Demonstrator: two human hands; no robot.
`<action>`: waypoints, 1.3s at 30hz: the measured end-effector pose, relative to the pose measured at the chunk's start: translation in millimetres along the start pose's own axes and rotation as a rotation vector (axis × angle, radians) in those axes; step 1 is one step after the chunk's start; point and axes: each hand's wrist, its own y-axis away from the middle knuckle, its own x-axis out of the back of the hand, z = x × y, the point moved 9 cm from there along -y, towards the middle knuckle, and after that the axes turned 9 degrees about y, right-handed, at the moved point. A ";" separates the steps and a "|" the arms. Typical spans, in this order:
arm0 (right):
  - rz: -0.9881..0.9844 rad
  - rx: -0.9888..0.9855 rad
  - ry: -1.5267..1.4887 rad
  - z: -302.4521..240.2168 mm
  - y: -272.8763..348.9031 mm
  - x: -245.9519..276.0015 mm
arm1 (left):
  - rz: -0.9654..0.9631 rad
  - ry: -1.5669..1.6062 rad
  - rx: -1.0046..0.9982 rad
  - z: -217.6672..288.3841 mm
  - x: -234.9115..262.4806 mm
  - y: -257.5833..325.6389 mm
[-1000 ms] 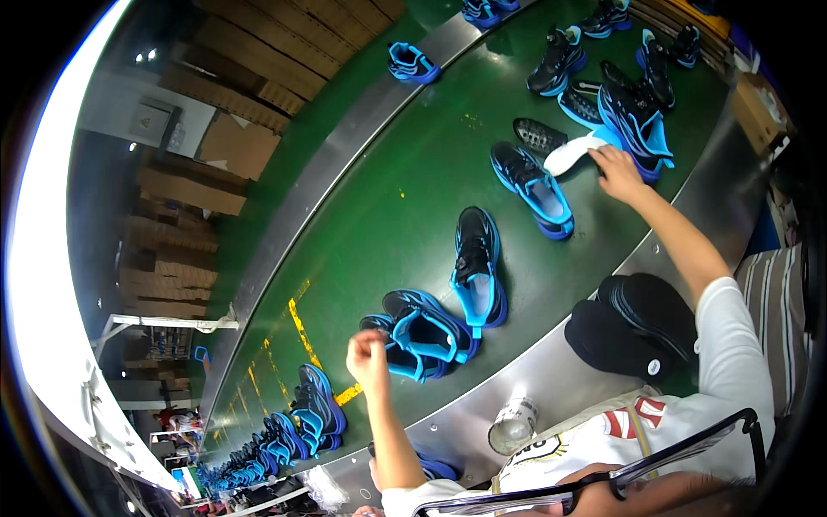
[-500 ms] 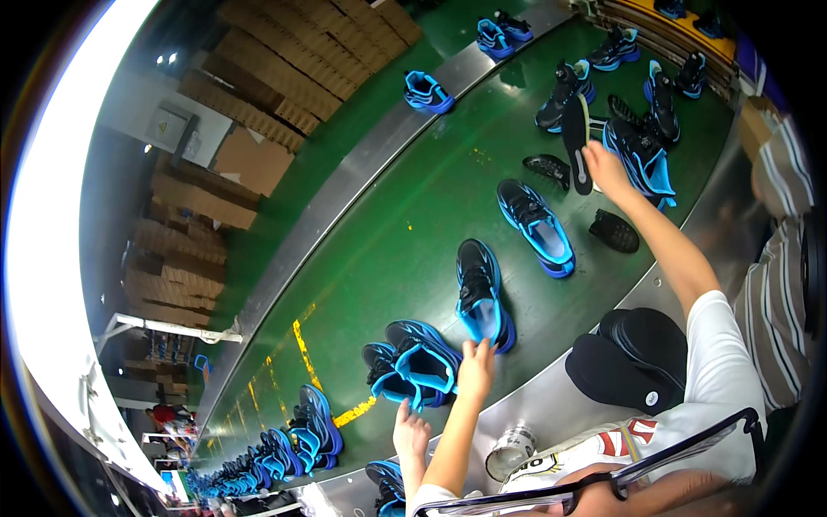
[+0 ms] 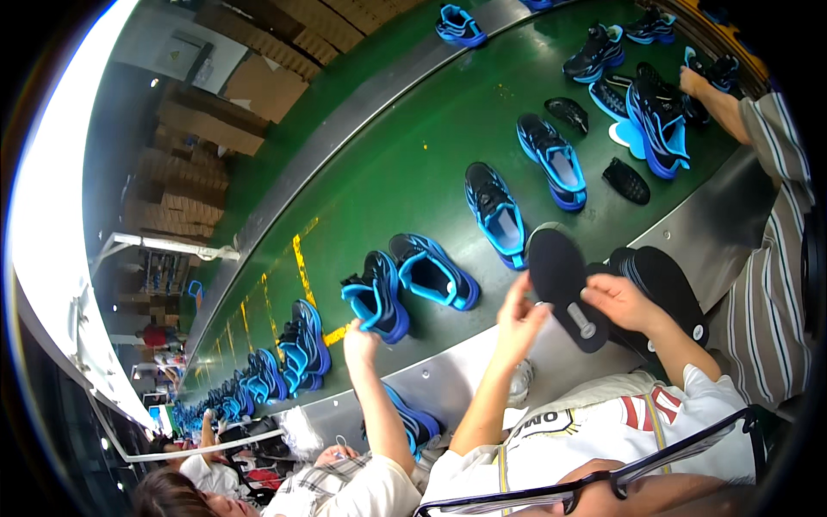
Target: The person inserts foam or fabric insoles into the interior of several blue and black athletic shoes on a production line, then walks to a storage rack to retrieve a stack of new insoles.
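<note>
I hold a black insole (image 3: 558, 271) with a small round label over the near metal edge (image 3: 706, 224) of a green conveyor belt (image 3: 413, 172). My right hand (image 3: 624, 302) grips its lower right side. My left hand (image 3: 521, 314) has its fingers on the insole's left edge. A stack of black insoles (image 3: 668, 280) lies just right of my right hand. The closest shoe is a black and blue sneaker (image 3: 495, 211) on the belt, just beyond the insole.
More blue and black sneakers (image 3: 431, 271) run along the belt. On my left a co-worker's hand (image 3: 360, 336) touches a sneaker (image 3: 376, 297). On my right a person in a striped sleeve (image 3: 775, 172) reaches to shoes (image 3: 659, 125). Cardboard boxes (image 3: 250, 86) stand beyond the belt.
My right hand has come back from the far shoes to the belt's near edge. My left hand moved right to join it, and both now hold the black insole.
</note>
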 end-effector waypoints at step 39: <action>-0.025 0.124 1.347 132.6 -204.9 299.6 | 0.772 0.046 0.266 -127.6 6.7 56.3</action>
